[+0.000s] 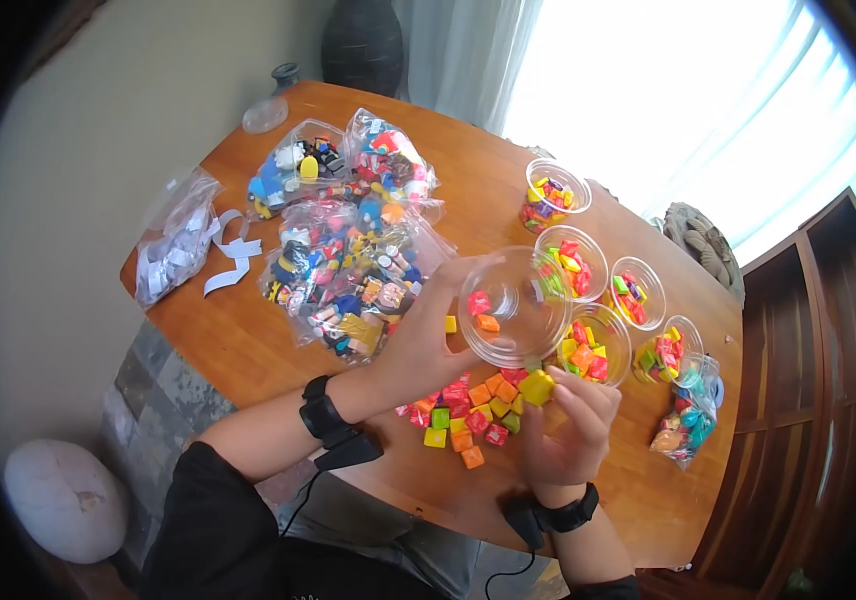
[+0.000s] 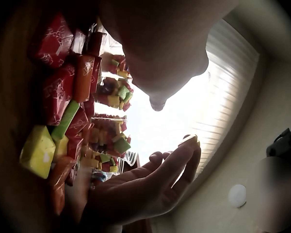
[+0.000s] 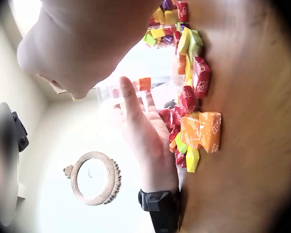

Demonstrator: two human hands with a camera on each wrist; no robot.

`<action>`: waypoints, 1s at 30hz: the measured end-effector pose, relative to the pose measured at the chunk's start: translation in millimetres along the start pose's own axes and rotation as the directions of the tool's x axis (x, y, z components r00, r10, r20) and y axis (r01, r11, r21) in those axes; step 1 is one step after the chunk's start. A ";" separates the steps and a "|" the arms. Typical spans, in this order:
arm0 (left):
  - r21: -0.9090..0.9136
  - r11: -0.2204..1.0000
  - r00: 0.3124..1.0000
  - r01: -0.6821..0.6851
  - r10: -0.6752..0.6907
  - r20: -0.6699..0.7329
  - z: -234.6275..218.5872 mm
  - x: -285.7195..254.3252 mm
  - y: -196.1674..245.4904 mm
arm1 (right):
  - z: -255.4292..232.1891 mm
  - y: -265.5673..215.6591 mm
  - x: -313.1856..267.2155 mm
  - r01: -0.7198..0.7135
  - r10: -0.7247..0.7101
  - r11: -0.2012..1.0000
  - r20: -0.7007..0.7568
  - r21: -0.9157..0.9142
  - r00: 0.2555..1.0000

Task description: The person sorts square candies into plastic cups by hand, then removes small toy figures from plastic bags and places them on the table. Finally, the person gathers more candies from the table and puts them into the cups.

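My left hand point(image 1: 428, 335) holds a clear plastic cup point(image 1: 515, 350), its open top tilted toward me in the head view. Inside lie a red candy point(image 1: 478, 302) and an orange candy point(image 1: 488, 323). Just below the cup's near rim, my right hand point(image 1: 578, 425) pinches a wrapped yellow candy point(image 1: 537, 388) between thumb and fingertips. Under both hands spreads a loose pile of wrapped candies point(image 1: 474, 455) in red, orange, yellow and green. From the right wrist, the left hand point(image 3: 148, 138) appears beyond the pile, and an orange candy point(image 3: 144, 84) shows through the cup.
Several candy-filled cups point(image 1: 638, 292) stand along the table's right side, beside a bag of teal and orange items point(image 1: 688, 415). Bags of small figures point(image 1: 333, 275) lie at left, near a bag with white strips point(image 1: 173, 250). A shelf unit point(image 1: 798, 400) stands at right.
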State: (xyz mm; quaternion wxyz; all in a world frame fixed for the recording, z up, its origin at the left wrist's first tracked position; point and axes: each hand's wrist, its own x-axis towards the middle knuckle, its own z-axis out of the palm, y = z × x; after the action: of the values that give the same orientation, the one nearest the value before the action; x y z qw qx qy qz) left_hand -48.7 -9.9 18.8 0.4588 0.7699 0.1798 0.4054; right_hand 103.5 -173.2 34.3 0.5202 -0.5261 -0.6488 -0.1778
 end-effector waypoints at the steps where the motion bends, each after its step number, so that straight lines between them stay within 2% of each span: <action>1: 0.016 1.000 0.999 -0.023 0.022 0.038 0.2 -0.1 0.5 | -1.7 0.2 -0.1 -0.036 0.035 0.999 -0.055 -0.013 0.998; 2: 0.031 0.998 0.996 -0.046 0.043 0.076 0.5 -0.2 0.4 | -3.1 1.7 1.4 -0.036 0.035 0.999 -0.053 -0.011 0.998; 3: 0.071 0.987 0.987 -0.143 0.137 0.085 2.1 1.6 -5.3 | -4.1 3.9 3.8 -0.050 0.048 0.997 -0.046 -0.062 0.998; 4: 0.070 0.988 0.987 -0.141 0.134 0.086 2.5 1.7 -6.9 | -4.3 5.7 5.6 -0.066 0.062 0.991 -0.039 -0.114 0.997; 6: 0.157 0.959 0.970 -0.236 0.222 0.100 3.8 2.0 -8.4 | 0.8 8.4 10.6 -0.092 0.089 0.986 -0.027 -0.141 0.996; 8: 0.133 0.969 0.975 -0.209 0.196 0.102 4.4 1.1 -9.9 | 1.5 9.7 7.3 -0.119 0.117 0.978 -0.019 -0.170 0.993; 10: 0.113 0.977 0.980 -0.181 0.169 0.101 4.6 0.9 -7.7 | 0.1 10.7 -1.8 -0.140 0.132 0.984 -0.077 -0.114 0.988; 11: 0.084 0.988 0.991 -0.128 0.123 0.059 4.6 1.1 -3.0 | -1.0 11.0 -1.9 -0.141 0.133 0.983 -0.078 -0.114 0.988; 13: 0.051 0.996 0.997 -0.075 0.074 0.019 5.9 0.3 -5.7 | -3.8 10.9 -1.6 -0.046 0.046 0.999 0.024 0.007 0.999; 14: -0.029 0.998 0.998 -0.055 0.054 -0.033 7.4 0.8 -12.4 | -1.2 12.6 -5.0 -0.047 0.047 0.999 0.024 0.006 0.999; 15: -0.110 0.993 0.996 -0.040 0.031 -0.084 8.5 0.8 -17.0 | 4.5 15.3 -11.1 -0.098 0.082 0.989 0.135 0.114 0.987; 16: -0.111 0.993 0.996 -0.040 0.031 -0.082 9.2 0.1 -20.1 | 8.8 15.5 -14.3 -0.158 0.103 0.964 0.247 0.214 0.963; 17: -0.161 0.986 0.992 -0.041 0.021 -0.121 8.9 1.0 -19.4 | 13.6 13.7 -11.6 -0.204 0.124 0.956 0.339 0.211 0.933; 18: -0.210 0.977 0.987 -0.044 0.009 -0.162 8.5 1.5 -18.4 | 20.4 10.9 -8.4 -0.203 0.123 0.956 0.338 0.211 0.933; 20: -0.246 0.969 0.984 -0.037 -0.007 -0.177 8.9 3.0 -13.3 | 35.0 5.1 -1.2 -0.348 0.272 0.933 0.452 0.091 0.849; 21: -0.283 0.959 0.981 -0.031 -0.025 -0.191 9.7 3.3 -11.5 | 41.0 5.4 1.2 -0.347 0.272 0.934 0.454 0.089 0.849; 23: -0.277 0.960 0.983 -0.031 -0.021 -0.182 11.0 2.0 -12.9 | 52.3 11.1 2.8 -0.194 0.199 0.979 0.487 -0.060 0.851; 24: -0.267 0.963 0.985 -0.028 -0.018 -0.172 10.7 1.2 -13.8 | 56.0 13.1 2.8 -0.192 0.197 0.979 0.489 -0.062 0.850; 26: -0.249 0.968 0.989 -0.013 -0.024 -0.146 8.2 1.6 -10.6 | 60.4 15.5 2.5 -0.079 0.138 0.989 0.613 -0.122 0.778; 30: -0.214 0.977 0.995 -0.010 -0.011 -0.096 7.8 0.9 -17.3 | 58.2 15.2 4.7 -0.061 0.115 0.992 0.620 -0.109 0.776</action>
State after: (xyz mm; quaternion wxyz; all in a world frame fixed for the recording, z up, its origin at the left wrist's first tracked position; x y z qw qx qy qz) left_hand -40.4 -4.8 2.5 0.5300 0.6954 0.1572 0.4592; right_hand 88.8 -119.7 10.5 0.2614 -0.6060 -0.7513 0.0046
